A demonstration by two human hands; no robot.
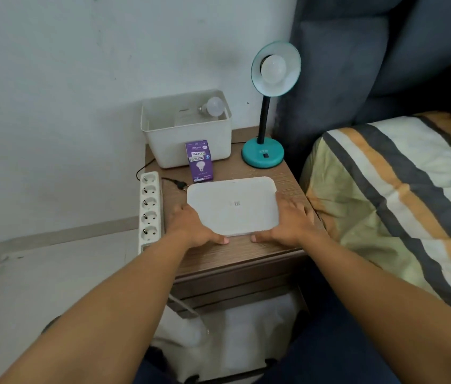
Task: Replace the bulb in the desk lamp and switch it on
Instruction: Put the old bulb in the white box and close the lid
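Note:
A teal desk lamp (pixel 263 155) stands at the back right of the wooden nightstand (pixel 246 253), with a white bulb (pixel 273 68) in its shade, unlit. A purple bulb box (pixel 200 161) stands upright in front of a white bin (pixel 188 139). A loose white bulb (pixel 213 106) lies inside that bin. A flat white lid (pixel 232 206) lies on the nightstand. My left hand (pixel 193 227) grips its left near corner and my right hand (pixel 290 221) grips its right near corner.
A white power strip (pixel 149 209) runs along the nightstand's left edge, with a black plug (pixel 181 185) lying loose beside it. A bed with a striped blanket (pixel 398 203) is on the right, against a grey headboard (pixel 357 65). The wall is close behind.

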